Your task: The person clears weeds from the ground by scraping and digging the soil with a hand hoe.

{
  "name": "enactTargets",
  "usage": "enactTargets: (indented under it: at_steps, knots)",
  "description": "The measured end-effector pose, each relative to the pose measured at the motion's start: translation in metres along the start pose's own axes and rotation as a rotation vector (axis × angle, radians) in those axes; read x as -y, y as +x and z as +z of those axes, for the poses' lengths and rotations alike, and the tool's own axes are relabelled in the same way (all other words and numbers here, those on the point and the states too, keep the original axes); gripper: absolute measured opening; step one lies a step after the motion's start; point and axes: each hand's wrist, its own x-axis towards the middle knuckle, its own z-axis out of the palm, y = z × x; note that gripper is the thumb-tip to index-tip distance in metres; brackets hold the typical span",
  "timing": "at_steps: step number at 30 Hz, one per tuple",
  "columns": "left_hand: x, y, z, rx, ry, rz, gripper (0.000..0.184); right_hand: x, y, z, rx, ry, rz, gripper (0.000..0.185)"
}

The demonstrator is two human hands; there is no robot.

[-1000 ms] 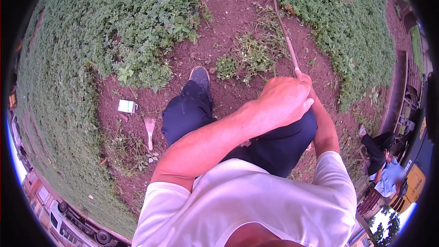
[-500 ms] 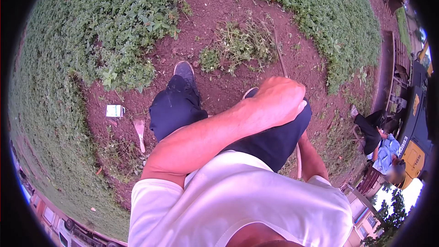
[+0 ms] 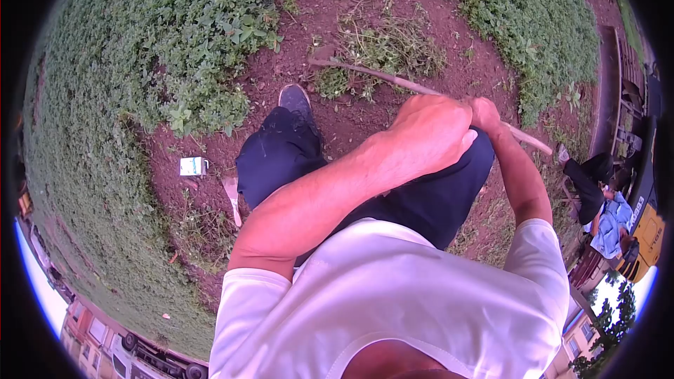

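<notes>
Long-handled tool (image 3: 379, 74), one: over soil (image 3: 344, 123), far end beside loose greenery (image 3: 393, 45). Left hand (image 3: 437, 126), fingers wrapped round the shaft; right hand (image 3: 486, 115), likewise, nearer the butt; spaced grip presumably for steadiness. Far end points to ten o'clock; long axis ten to four.

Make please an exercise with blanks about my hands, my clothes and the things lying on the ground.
The left hand and the right hand hold one long handle; farther from the small box is the ____ hand.
The small box lies on the person's ____ side.
Of that box and the flat-bladed tool, the one closer to the dark trousers is the ____.
The shirt is ____ in colour.

Missing words: right; left; flat-bladed tool; white.
</notes>
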Motion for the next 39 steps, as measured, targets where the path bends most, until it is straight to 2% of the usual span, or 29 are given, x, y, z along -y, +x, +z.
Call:
enactTargets:
  at_steps: [3, 5, 7, 13, 14, 16, 17, 18, 19, 21, 23, 25, 27, 31, 33, 35, 39]
  knots:
    - [0.001, 0.005, 0.005, -0.018, 0.02, 0.024, 0.031, -0.001, 0.001, -0.015, 0.05, -0.095, 0.083, 0.065]
    - [0.001, 0.007, 0.006, -0.045, 0.001, 0.026, 0.032, -0.016, -0.012, -0.023, -0.007, -0.087, 0.111, 0.068]
    - [-0.002, 0.009, 0.007, -0.02, -0.001, 0.03, 0.033, -0.037, -0.037, -0.029, 0.049, -0.174, 0.205, 0.069]
    - [-0.006, 0.012, 0.013, -0.011, 0.019, 0.04, 0.033, -0.107, -0.138, 0.004, -0.021, -0.08, 0.437, 0.07]
    - [-0.009, 0.013, 0.013, 0.013, 0.028, 0.041, 0.033, -0.107, -0.149, 0.011, -0.025, -0.078, 0.443, 0.07]
    - [-0.014, 0.01, 0.014, 0.041, 0.023, 0.025, 0.034, -0.099, -0.174, 0.009, -0.017, -0.016, 0.617, 0.069]
    - [-0.021, 0.016, 0.012, 0.053, 0.017, 0.028, 0.034, -0.07, -0.183, -0.01, 0.012, 0.075, 0.701, 0.07]
    - [-0.027, 0.021, 0.009, 0.031, -0.017, 0.032, 0.034, -0.078, -0.199, 0.007, -0.047, 0.145, 0.733, 0.073]
    - [-0.032, 0.023, 0.006, 0.005, -0.045, 0.057, 0.034, -0.067, -0.206, 0.004, -0.01, 0.182, 0.782, 0.076]
    - [-0.041, 0.029, -0.002, -0.133, -0.178, 0.101, 0.025, -0.044, -0.217, 0.009, -0.043, 0.169, 0.774, 0.08]
    - [-0.055, 0.026, -0.02, -0.192, -0.467, 0.069, 0.017, -0.018, -0.223, 0.006, -0.065, 0.208, 0.748, 0.08]
    - [-0.098, 0.005, -0.058, -0.369, -0.687, 0.22, 0.015, -0.006, -0.228, 0.009, -0.067, 0.187, 0.721, 0.078]
    - [-0.146, -0.031, -0.095, -0.591, -0.625, 0.407, 0.019, -0.003, -0.232, 0.018, -0.134, 0.181, 0.705, 0.077]
    - [-0.224, -0.111, -0.137, -0.877, -0.358, 0.994, 0.044, 0.008, -0.247, 0.02, -0.143, 0.235, 0.698, 0.076]
    - [-0.25, -0.144, -0.137, -1.023, -0.182, 1.093, 0.055, 0.012, -0.253, 0.017, -0.086, 0.239, 0.726, 0.071]
    - [-0.263, -0.174, -0.135, -0.989, -0.263, 1.174, 0.056, 0.013, -0.257, 0.025, -0.063, 0.266, 0.743, 0.07]
    - [-0.279, -0.206, -0.121, -0.881, -0.326, 1.265, 0.055, 0.011, -0.261, 0.05, -0.27, 0.271, 0.685, 0.071]
